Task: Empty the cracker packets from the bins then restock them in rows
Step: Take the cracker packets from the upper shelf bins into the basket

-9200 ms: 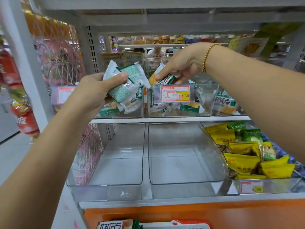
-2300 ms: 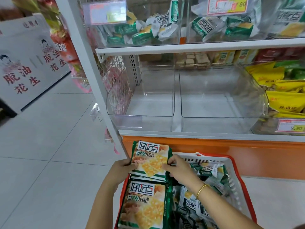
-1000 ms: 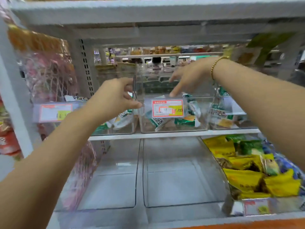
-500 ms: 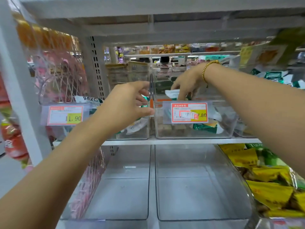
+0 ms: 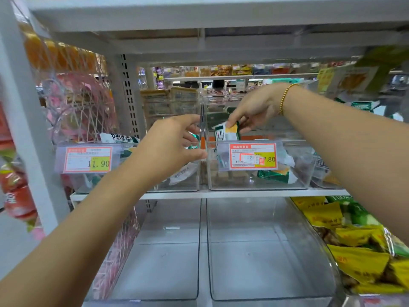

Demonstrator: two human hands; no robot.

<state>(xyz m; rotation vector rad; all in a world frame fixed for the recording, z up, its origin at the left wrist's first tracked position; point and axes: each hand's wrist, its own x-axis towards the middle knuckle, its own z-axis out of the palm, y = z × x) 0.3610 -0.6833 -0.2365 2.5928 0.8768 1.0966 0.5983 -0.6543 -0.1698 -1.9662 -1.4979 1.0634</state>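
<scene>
- Right hand: the nearer of my two to the work. Thumb and fingers pinch a small green, white and yellow foil cracker packet by its upper edge.
- Pinched packet: over the middle clear plastic bin on the upper shelf, hanging just below the fingers. Long axis roughly upright, slightly tilted.
- Left hand: at the wall between the middle bin and the left clear plastic bin. Fingers curled, thumb forward; I cannot tell whether they grip the wall, a packet or nothing.
- Stock in middle bin: one crumpled green packet lying on the bin floor, below and to the right of the right hand, beside the orange-and-yellow price label. Long axis left to right.
- Stock in left bin: a few packets, partly hidden by the left hand.
- Assessment: emptying step, unfinished. The pinched packet must clear the bin's front wall, up and toward me.
</scene>
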